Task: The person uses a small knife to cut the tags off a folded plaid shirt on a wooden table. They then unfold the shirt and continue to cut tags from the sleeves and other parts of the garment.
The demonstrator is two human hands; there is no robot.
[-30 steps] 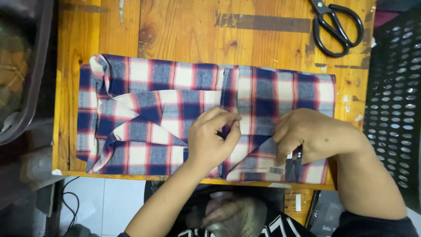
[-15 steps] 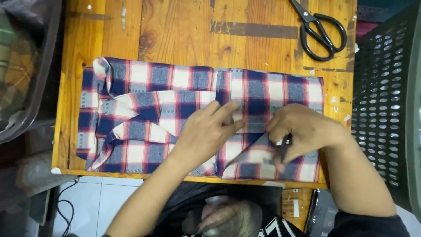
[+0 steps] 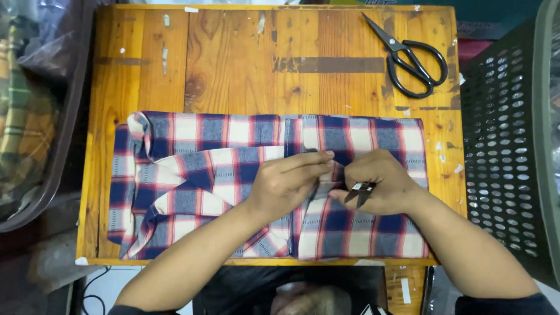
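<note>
Leftmost, a dark bin with greenish plaid cloth inside stands beside the wooden bench. One folded plaid shirt, checked in navy, red and white, lies flat on the near half of the bench. Its long axis runs left to right, along the bench's front edge, and its collar end points left. The folded sleeve and front panels overlap toward the middle.

Both hands meet near the middle of the shirt, slightly right of centre. The left hand lies palm down on the cloth, its fingers stretched out flat and pointing right, pinching or pressing a fold of the fabric. Just beside it, touching the same fold, the right hand is curled closed around one small dark metal snipping tool, whose tip pokes out toward the left hand.

Farther back and to the right, one pair of black scissors rests on the bare wood, blades closed and pointing up-left, well apart from the shirt. Rightmost stands one black perforated basket.
</note>
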